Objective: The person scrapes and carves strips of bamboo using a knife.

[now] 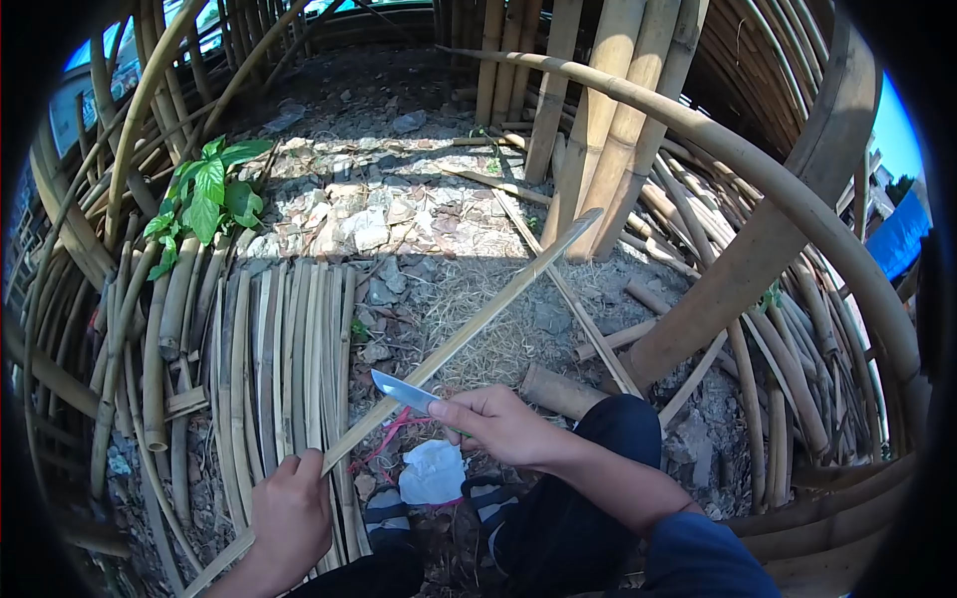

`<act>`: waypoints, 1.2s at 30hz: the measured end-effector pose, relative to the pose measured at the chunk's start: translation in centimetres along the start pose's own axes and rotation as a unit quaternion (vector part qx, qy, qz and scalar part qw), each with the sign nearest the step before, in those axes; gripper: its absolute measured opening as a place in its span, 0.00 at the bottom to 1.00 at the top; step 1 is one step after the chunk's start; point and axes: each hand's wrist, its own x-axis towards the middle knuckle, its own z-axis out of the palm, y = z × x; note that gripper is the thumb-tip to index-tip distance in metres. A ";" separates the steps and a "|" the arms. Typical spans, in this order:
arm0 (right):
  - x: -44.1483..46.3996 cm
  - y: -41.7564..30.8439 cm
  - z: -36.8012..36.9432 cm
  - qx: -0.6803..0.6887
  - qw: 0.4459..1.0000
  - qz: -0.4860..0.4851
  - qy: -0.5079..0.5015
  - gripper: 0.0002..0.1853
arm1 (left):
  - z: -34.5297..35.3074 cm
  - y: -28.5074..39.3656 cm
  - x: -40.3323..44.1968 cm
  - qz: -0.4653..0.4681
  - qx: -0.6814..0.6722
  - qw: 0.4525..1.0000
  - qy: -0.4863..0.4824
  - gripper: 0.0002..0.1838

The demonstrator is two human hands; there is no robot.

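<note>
My left hand (291, 511) is closed around the lower part of a long split bamboo strip (479, 324). The strip runs diagonally from the bottom left up to the far right, its upper end off the ground. In my right hand (495, 426) is a knife (403, 390), the fingers wrapped round its handle, which they mostly hide. The blade points left and lies against or just over the strip; I cannot tell which. Beneath the left hand lies a row of split bamboo slats (282, 349) side by side on the ground.
A white crumpled bag or cloth (433, 472) and pink string (391, 435) lie between my feet. Thick bamboo poles (623, 120) stand ahead, and a curved pole (738, 149) arches over the right side. A leafy plant (207, 189) grows at left. Shavings (478, 309) cover the ground.
</note>
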 end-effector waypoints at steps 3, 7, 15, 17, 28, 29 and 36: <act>0.1 -0.8 -1.2 -0.051 0.999 0.001 0.007 0.25 | -0.2 0.0 -0.1 0.003 0.001 1.000 0.006 0.05; 0.2 -1.0 -5.8 0.036 0.991 0.018 0.130 0.24 | -0.6 -0.8 -0.7 -0.006 0.018 1.000 0.018 0.05; -0.2 -0.6 -0.4 0.003 1.000 0.004 -0.002 0.25 | -0.4 0.2 -0.1 -0.010 0.014 1.000 0.002 0.05; 0.0 -0.7 -0.8 0.008 1.000 -0.005 0.020 0.25 | -0.7 0.2 -0.1 -0.003 0.011 1.000 -0.003 0.05; -0.1 -0.8 -1.1 0.017 0.998 0.008 0.056 0.25 | -0.2 -0.1 -0.1 -0.026 -0.051 0.998 -0.040 0.04; 0.0 -0.4 -0.7 0.001 1.000 -0.018 0.014 0.25 | -0.3 0.0 -0.1 -0.029 -0.070 0.996 -0.048 0.05; 0.6 -0.1 -2.6 -0.047 0.998 0.025 0.039 0.26 | -0.6 0.2 -0.2 -0.029 -0.097 0.994 -0.047 0.08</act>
